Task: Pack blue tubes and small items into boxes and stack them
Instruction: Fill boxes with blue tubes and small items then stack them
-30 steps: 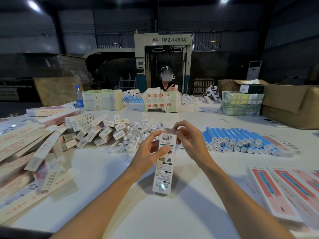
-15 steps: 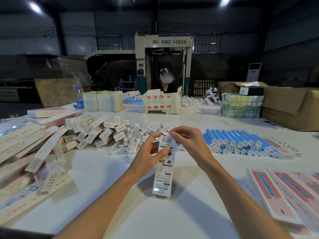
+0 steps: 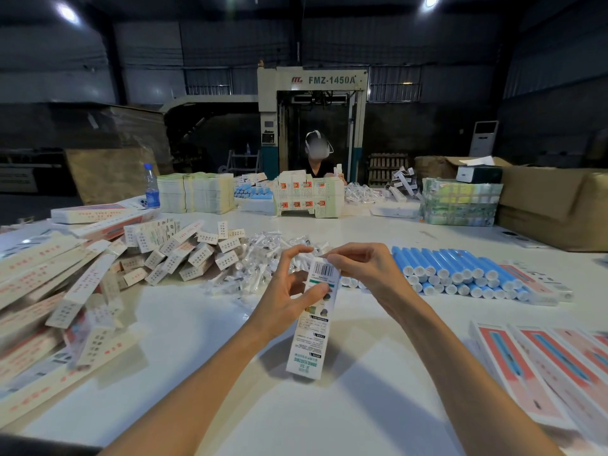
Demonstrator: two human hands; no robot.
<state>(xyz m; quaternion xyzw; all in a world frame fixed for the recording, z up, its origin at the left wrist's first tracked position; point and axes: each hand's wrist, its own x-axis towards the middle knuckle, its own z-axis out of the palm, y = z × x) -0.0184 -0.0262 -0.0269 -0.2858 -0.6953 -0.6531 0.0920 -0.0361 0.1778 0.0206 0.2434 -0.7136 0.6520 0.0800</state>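
A tall white printed box stands upright on the white table in front of me. My left hand grips its upper part, thumb across the front. My right hand pinches the flap at the box's top end. Blue tubes with white caps lie stacked to the right. A heap of small clear-wrapped items lies just behind my hands. Small white boxes are piled to the left of that heap.
Long flat packed boxes are heaped at the left, red-and-blue printed cartons lie at the right. Stacks of flat cartons, a water bottle and brown cardboard boxes stand at the far side, where another person works.
The box has stayed upright in my left hand. My right hand's fingers have worked at the top flap, shifting slightly down onto the box's upper end.
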